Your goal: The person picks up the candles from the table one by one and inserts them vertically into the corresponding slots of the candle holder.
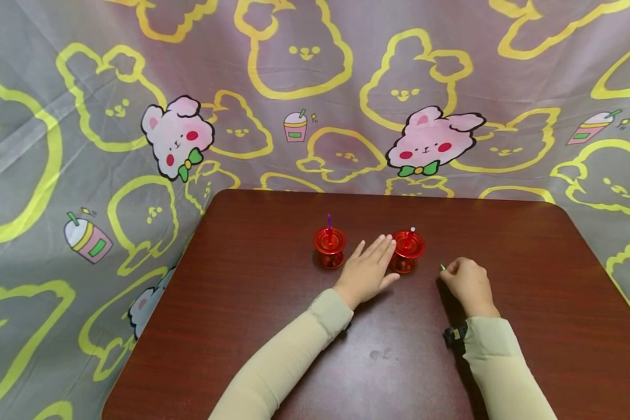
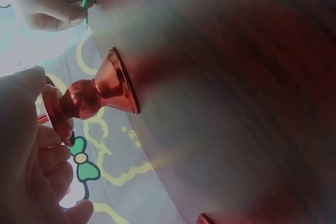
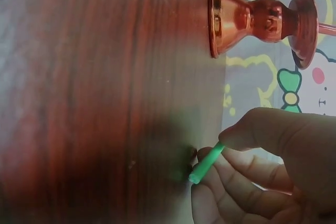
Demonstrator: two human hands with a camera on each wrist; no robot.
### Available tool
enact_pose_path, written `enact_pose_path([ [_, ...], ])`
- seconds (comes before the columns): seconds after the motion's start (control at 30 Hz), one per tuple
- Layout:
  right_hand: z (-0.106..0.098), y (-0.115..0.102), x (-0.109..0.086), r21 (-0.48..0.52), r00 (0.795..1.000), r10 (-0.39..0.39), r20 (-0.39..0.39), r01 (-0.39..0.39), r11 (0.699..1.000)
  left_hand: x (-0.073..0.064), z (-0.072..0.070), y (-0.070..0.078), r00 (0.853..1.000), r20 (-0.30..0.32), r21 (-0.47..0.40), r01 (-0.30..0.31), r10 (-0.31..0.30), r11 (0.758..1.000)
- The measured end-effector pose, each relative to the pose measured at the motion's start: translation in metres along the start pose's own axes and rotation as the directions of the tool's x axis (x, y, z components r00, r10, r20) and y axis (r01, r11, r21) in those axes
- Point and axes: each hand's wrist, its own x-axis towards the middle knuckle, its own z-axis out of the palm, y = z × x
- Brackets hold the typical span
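Observation:
Two shiny red pedestal holders stand upright on the brown table. The left holder (image 1: 329, 241) has a thin purple stick (image 1: 329, 221) rising from its centre. From the right holder (image 1: 405, 265) a short stem with a white tip (image 1: 412, 229) sticks up. My left hand (image 1: 366, 270) lies with fingers outstretched, fingertips right at the rim of the right holder, also seen close up in the left wrist view. To the right of that holder, just over the table, my right hand (image 1: 469, 284) pinches a thin green stick (image 3: 207, 163) between thumb and fingers, one end pointing out.
The brown table (image 1: 241, 350) has rounded back corners. A grey curtain (image 1: 341, 157) printed with cartoon rabbits and drink cups hangs behind it and along both sides. Faint marks (image 1: 382, 354) show on the tabletop between my forearms.

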Motion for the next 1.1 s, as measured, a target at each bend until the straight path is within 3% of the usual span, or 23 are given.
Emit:
enact_pose_path([
  [0.33, -0.0005, 0.0017, -0.0011, 0.054, 0.999, -0.038, -0.017, 0.039, 0.998, 0.0002, -0.0016, -0.0008, 1.0, -0.004, 0.007, -0.006, 0.006, 1.0],
  [0.7, -0.0012, 0.0, -0.0037, 0.093, 0.995, -0.013, -0.101, 0.023, 0.995, 0.0003, -0.0007, -0.0011, 1.0, -0.013, 0.003, -0.008, 0.008, 1.0],
  [1.1, -0.0043, -0.0052, -0.0068, 0.141, 0.992, 0.018, -0.122, -0.001, 0.99, 0.0004, -0.0012, -0.0004, 1.0, -0.007, -0.005, -0.007, 0.007, 1.0],
])
